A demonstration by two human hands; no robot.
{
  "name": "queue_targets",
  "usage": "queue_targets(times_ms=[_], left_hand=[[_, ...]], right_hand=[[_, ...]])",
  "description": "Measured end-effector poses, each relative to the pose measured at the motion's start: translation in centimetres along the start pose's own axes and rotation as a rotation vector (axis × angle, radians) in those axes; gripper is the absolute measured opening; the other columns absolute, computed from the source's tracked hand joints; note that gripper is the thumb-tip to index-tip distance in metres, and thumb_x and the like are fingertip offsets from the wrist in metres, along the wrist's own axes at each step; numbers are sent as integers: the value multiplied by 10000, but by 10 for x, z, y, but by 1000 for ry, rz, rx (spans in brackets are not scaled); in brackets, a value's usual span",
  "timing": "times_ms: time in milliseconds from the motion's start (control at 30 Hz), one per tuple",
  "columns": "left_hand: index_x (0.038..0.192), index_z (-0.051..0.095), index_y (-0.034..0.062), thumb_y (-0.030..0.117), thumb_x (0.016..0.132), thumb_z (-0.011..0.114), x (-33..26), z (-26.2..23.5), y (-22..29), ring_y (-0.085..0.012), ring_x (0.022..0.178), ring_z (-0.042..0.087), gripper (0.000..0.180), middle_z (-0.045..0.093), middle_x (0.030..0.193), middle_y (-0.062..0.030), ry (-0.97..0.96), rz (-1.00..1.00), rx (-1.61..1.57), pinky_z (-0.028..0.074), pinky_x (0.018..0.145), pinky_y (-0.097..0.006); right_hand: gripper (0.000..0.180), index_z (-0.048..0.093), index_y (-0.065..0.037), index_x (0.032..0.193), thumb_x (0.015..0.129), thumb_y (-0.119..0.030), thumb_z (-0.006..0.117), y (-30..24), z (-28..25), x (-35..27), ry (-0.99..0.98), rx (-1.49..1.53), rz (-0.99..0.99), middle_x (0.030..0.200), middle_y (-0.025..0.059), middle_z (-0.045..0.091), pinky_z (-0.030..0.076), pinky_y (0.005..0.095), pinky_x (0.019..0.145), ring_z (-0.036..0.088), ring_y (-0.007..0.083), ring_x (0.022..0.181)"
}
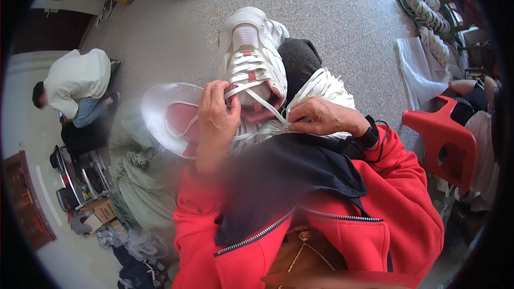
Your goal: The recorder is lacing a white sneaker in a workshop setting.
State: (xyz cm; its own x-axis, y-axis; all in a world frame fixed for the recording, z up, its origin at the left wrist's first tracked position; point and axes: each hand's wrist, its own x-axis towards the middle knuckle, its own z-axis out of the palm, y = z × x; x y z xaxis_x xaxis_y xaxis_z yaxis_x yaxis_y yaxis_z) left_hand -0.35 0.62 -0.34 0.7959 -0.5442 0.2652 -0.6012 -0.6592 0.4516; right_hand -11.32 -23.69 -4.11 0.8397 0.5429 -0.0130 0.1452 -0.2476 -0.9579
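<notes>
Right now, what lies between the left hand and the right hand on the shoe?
In the head view, a white lace stretches from the left hand to the right hand, across the pink opening of the white shoe.

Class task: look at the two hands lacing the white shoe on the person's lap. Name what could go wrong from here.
1. The left hand grips the white shoe, which lies on the lap; it could slide off.
2. The right hand pinches a white lace beside a bundle of loose laces; they may tangle.
</notes>
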Motion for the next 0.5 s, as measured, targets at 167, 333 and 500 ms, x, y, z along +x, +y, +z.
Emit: queue_targets(times_ms=[167,333,500], left_hand=[[1044,554,20,-30,743,653,-6,2,10,-350,933,595,320,574,983,-152,65,101,90,488,789,-426],[967,602,50,5,748,663,-38,1,19,-296,858,574,232,548,868,-106,11,148,158,446,841,-421],[954,615,57,46,799,658,-63,8,23,-240,782,571,160,541,797,-65,67,171,65,421,933,-471]], right_hand=[[142,641,22,881,872,-119,633,-6,-8,-2,95,-39,71,737,159,606,466,363,622,577,248,656],[153,670,16,940,907,-128,634,-5,-11,-4,150,16,145,748,81,629,469,314,629,573,143,684],[155,675,13,941,914,-134,633,-11,-14,-2,117,23,250,741,61,622,467,301,636,566,125,703]])
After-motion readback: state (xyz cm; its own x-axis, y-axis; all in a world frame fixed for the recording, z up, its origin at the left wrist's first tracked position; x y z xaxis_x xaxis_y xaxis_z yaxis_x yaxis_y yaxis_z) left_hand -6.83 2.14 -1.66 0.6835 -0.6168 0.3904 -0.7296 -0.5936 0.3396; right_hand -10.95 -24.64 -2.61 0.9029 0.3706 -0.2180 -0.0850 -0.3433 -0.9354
